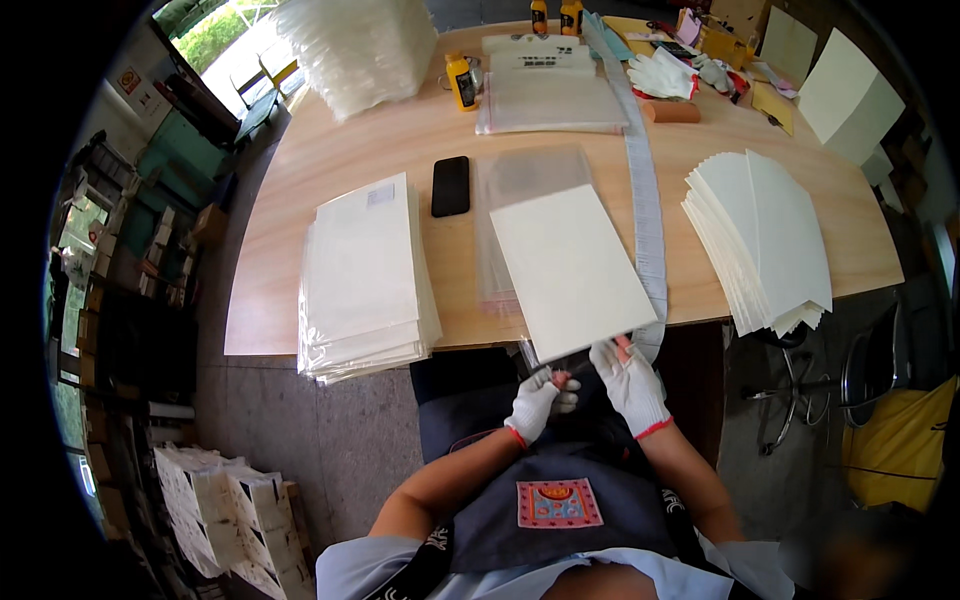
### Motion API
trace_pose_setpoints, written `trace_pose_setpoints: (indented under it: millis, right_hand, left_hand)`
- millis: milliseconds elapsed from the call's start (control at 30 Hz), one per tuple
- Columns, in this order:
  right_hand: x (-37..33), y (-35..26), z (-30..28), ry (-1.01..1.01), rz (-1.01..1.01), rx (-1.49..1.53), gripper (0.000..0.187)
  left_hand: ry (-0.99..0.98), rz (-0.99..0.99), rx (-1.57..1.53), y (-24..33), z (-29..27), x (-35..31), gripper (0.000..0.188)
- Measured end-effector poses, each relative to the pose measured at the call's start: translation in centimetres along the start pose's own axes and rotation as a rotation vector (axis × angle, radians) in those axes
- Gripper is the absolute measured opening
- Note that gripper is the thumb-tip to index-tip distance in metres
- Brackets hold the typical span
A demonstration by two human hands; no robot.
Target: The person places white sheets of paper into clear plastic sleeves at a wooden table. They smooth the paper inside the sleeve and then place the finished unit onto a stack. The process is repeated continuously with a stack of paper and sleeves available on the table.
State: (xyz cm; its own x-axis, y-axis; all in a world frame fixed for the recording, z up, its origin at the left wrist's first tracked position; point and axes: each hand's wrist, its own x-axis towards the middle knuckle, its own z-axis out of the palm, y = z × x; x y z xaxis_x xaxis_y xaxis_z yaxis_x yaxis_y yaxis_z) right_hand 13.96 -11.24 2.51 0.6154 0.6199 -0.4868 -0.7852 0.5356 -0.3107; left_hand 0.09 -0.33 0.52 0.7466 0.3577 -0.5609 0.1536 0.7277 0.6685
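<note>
Nearest: a dark cloth apron (pixel 480 520) with a square, brightly patterned patch. Left hand (pixel 540 405) and right hand (pixel 628 388) wear white knit gloves with red cuffs, bare fingertips showing. Hands apart, near each other at the table's front edge. Left fingers curled just below the sheet; cannot tell whether they grip anything. Right fingers at the lower edge of the white sheet (pixel 575 270); whether they pinch it cannot be made out.

The sheet: smooth, flat, rectangular, stiff-looking, set slantwise, its lower end reaching past the edge of the wood-grain table (pixel 275 250). It covers much of the clear plastic sleeves (pixel 520 170) and overlaps a long paper strip (pixel 645 200) on its right.

Left: a stack of sleeved sheets (pixel 360 270), glossy clear plastic around white sheets, edges uneven. Right: bare white sheets (pixel 775 240), fanned out, overhanging the edge.

Beyond the left stack, a black phone (pixel 451 187) lies flat. Farther, a pile of plastic bags (pixel 550 105), thin and shiny; beside it a bottle (pixel 461 82) with orange-yellow colouring. Far left, a tall, cloudy, crinkled plastic bundle (pixel 350 50). Far right, loose gloves (pixel 662 76) behind a brown roll-shaped block (pixel 672 111).
</note>
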Motion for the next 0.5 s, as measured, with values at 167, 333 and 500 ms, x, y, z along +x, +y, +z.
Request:
trace_pose_setpoints:
  millis: [167,333,500]
  right_hand:
    - [-1.5,1.9,1.5,0.070,0.230,-0.192,0.033]
    - [-2.9,1.4,5.0,-0.341,0.136,-1.300,0.022]
    - [-0.8,4.3,6.8,-0.606,-0.429,-1.992,0.013]
  left_hand:
    - [0.008,-0.053,0.003,3.0,-1.7,0.4,0.024]
    - [0.107,0.075,0.169,5.1,-4.0,-0.9,0.026]
    - [0.091,0.097,0.245,6.5,-4.3,-1.8,0.027]
